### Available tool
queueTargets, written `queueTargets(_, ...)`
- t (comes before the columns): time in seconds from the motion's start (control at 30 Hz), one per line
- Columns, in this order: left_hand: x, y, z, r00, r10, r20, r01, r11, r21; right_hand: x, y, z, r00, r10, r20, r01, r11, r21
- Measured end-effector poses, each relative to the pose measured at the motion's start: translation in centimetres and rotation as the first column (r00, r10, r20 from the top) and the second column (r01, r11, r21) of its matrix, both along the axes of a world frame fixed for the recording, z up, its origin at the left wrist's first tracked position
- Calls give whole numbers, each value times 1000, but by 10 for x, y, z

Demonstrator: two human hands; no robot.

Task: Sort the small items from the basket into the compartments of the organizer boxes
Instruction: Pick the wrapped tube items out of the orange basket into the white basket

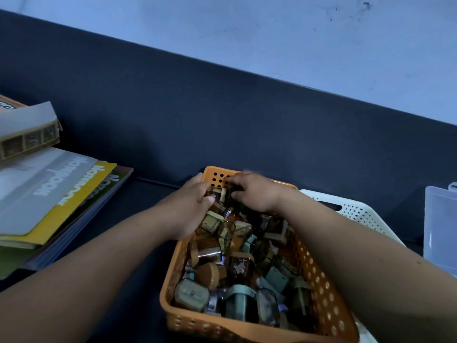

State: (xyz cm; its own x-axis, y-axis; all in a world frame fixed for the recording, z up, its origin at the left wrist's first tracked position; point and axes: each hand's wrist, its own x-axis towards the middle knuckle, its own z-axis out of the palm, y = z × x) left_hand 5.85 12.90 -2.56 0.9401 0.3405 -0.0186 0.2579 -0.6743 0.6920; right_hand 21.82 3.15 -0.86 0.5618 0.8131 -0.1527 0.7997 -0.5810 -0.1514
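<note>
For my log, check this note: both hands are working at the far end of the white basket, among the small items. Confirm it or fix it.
Wrong basket. The head view shows the left hand and right hand working at the far end of the orange basket, among the small items. The white basket lies to its right, partly hidden.

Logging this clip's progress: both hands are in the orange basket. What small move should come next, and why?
Probably lift one small piece out toward the clear box: left hand and right hand flank it at the basket far end; the grip is blurred.
</note>
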Motion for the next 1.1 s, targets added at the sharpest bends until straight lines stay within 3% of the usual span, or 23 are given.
queueTargets(0.2, 2, 4, -4, 1000, -14, -24, 15, 1000, 23, 0, -2, 3, 996, 35, 87, -24, 992, -120)
queueTargets(0.4, 4, 7, -9, 999, -4, -37, 4, 1000, 16, -11, -16, 11, 993, 39, -111, -48, 996, -79)
queueTargets(0.57, 5, 8, -10, 999, -2, -33, 2, 1000, -12, -2, -21, 22, 866, 1, -500, 81, 986, 144)
queueTargets(0.67, 5, 9, -11, 999, -1, -32, 1, 1000, -25, 5, -12, 10, 927, -12, -376, 82, 982, 170)
queueTargets(0.87, 5, 8, -10, 1000, -15, -18, 15, 999, -34, 6, 12, -4, 997, 40, -59, -46, 993, -107)
queueTargets(1.1, 6, 9, -11, 1000, -10, -17, 9, 999, -39, 18, 16, -16, 997, 71, 43, -58, 965, -256)
